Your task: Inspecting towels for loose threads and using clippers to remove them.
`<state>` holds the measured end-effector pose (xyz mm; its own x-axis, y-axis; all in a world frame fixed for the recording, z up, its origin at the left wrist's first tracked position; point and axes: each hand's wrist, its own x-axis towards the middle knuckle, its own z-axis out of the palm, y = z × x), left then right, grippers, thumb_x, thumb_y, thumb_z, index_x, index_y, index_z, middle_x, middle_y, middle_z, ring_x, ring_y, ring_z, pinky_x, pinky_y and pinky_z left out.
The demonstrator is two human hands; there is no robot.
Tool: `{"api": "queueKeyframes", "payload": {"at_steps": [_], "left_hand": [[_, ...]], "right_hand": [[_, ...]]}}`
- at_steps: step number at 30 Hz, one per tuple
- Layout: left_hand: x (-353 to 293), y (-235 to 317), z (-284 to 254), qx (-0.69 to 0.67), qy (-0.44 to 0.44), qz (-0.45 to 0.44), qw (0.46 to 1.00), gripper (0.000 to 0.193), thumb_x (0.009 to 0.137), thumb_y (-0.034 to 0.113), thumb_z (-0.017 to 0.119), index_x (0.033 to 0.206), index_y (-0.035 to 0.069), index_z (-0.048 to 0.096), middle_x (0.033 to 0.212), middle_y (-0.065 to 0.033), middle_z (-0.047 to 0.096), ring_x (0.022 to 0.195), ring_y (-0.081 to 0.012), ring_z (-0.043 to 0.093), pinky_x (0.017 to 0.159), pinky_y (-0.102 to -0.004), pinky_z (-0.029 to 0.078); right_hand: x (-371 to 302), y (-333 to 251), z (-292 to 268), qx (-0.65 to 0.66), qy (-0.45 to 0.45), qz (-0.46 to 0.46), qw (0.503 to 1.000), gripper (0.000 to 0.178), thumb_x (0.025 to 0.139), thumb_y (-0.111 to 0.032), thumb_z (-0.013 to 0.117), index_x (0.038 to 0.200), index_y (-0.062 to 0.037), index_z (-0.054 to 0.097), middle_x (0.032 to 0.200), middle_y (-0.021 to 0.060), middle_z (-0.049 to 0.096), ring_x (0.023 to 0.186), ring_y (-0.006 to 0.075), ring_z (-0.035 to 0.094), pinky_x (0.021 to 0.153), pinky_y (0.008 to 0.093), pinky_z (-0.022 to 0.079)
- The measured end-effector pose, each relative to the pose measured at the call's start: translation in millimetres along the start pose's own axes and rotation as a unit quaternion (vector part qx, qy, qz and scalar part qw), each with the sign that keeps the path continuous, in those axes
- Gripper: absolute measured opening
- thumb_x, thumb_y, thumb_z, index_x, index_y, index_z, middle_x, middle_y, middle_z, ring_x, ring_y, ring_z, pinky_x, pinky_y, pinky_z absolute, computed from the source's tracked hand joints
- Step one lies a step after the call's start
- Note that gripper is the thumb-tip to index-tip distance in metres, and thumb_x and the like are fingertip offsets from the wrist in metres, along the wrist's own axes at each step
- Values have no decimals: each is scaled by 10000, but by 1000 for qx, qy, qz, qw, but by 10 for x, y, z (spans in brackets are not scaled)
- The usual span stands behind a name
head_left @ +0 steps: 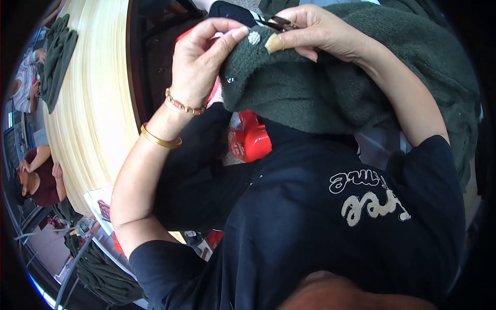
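A dark green fleecy garment (305, 98) lies over my lap and spreads to the right. My left hand (199, 62) is closed, pinching the garment's edge between thumb and forefinger. Right by those fingertips sits a round, sparkling silvery button (253, 37). A second shiny piece (230, 80) shows lower on the same edge. In my right hand (325, 33), dark-bladed scissors (275, 22) point left, above the button. A beige cover (274, 43) wraps the right thumb's tip, beside the cloth. The right hand's other fingers are partly hidden.
A long pale wooden table (95, 93) runs along my left, with a green garment (58, 62) at its far end. Beyond it sit people, one in a dark red top (44, 173). A red plastic object (257, 142) is below my lap. More green cloth (103, 274) lies at lower left.
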<state>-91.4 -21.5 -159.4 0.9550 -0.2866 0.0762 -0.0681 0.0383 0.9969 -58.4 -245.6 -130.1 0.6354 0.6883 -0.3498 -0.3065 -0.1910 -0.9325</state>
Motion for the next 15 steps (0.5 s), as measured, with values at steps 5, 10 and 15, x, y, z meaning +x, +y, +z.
{"api": "queueKeyframes", "payload": {"at_steps": [5, 10, 15], "left_hand": [[15, -63, -160, -191, -30, -113, 975, 146, 953, 145, 516, 1050, 52, 572, 965, -18, 634, 848, -75, 598, 758, -189, 475], [32, -129, -101, -222, -34, -128, 966, 168, 964, 216, 491, 1022, 73, 558, 884, 6, 598, 724, -52, 564, 650, -190, 448], [2, -59, -111, -228, -37, -153, 961, 228, 974, 247, 453, 1083, 73, 551, 865, 18, 582, 763, -62, 559, 731, -222, 443]], "right_hand": [[11, -56, -62, 41, 68, -1, 997, 136, 853, -162, 661, 871, -28, 653, 622, -31, 546, 446, 37, 412, 423, 186, 294], [50, -35, -118, 81, 88, -10, 993, 141, 869, -156, 638, 888, -17, 644, 605, -33, 528, 430, 37, 384, 405, 189, 268], [46, -69, -185, 131, 103, -26, 986, 157, 877, -147, 620, 946, -5, 626, 634, -33, 525, 427, 26, 371, 392, 179, 246]]}}
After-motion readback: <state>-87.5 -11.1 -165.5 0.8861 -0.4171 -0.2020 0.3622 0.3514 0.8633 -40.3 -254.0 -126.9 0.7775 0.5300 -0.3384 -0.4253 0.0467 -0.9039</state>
